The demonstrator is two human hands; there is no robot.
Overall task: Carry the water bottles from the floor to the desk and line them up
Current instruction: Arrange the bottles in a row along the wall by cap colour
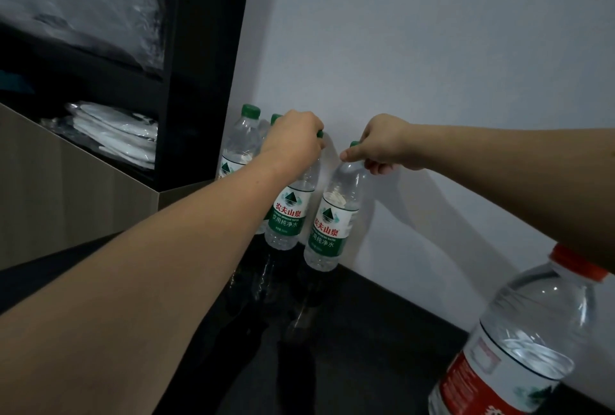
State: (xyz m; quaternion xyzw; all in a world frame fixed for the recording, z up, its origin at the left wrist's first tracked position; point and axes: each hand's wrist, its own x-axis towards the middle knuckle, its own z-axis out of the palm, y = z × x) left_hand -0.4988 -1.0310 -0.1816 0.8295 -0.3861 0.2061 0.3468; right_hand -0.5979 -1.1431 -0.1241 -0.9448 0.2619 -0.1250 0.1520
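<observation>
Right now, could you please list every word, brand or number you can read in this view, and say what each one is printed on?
"农夫山泉" on the label of the bottle in the left hand.
"饮用纯净水" beneath it on that same label.
"农夫山泉" on the label of the bottle in the right hand.
"饮用纯净水" beneath it on that same label.
Small print on both labels: too small to read.
Large red-capped bottle: red label blurred, unreadable.
Rear green-capped bottle: label mostly hidden, unreadable.
</observation>
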